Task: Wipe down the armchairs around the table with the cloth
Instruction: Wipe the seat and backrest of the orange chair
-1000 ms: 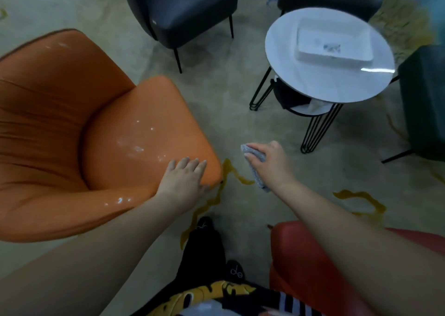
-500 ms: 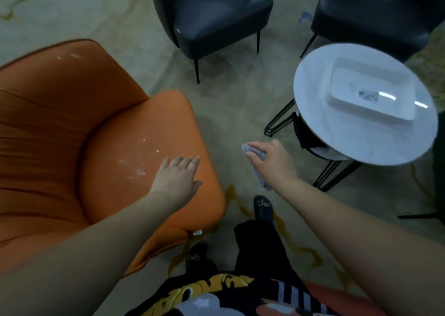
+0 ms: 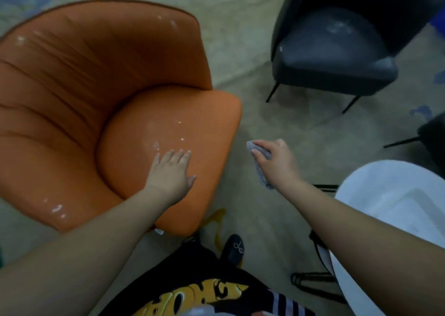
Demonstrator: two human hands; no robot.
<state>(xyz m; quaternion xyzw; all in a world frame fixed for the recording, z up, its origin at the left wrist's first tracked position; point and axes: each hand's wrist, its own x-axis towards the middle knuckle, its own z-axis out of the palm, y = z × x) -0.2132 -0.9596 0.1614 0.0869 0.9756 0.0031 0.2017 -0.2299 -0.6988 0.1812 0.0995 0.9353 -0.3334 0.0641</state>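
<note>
While the right hand (image 3: 277,162) is pinching the cloth (image 3: 261,165) over the floor beside the orange armchair (image 3: 72,86), the flat, open left hand (image 3: 171,172) is probably smearing white specks on its seat

the orange armchair (image 3: 72,94) fills the left side; its curved back and arms wall in the seat on three sides, leaving only the front edge open. the left hand (image 3: 171,173) lies flat on that front part of the seat. right of the orange armchair a strip of bare carpet (image 3: 252,113) runs up to the dark grey armchair (image 3: 334,62). the right hand (image 3: 274,161) with the cloth (image 3: 261,164) hangs over this strip. the white round table (image 3: 395,219) closes the strip's right side.
</note>
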